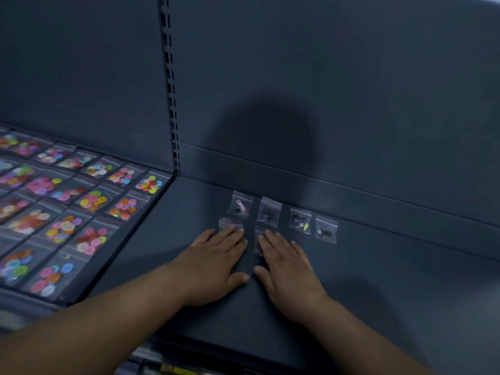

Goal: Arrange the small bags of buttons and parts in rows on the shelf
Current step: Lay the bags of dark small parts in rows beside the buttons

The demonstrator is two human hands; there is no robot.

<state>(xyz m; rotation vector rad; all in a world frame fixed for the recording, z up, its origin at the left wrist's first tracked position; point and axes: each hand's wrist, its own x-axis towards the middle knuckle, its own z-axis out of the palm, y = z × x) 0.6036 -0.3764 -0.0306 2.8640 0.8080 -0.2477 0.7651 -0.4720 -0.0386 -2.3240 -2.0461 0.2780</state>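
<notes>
A shop: slotted metal shelving [378, 266] displaying rows of bagged buttons [92, 198].

Two hands are lying flat, palms down, side by side on a dark grey shelf [378, 280]. The left hand [216, 262] is touching a small clear bag [228, 223] with straight fingertips. The right hand [286, 269] is partly covering a second bag [258, 239] just beside it. Farther back, a row of four small bags [300, 221] of dark parts is sitting near the back panel [351, 90]. To the left, past a slotted upright [170, 90], bags of bright buttons [67, 201] are lying in rows.
</notes>
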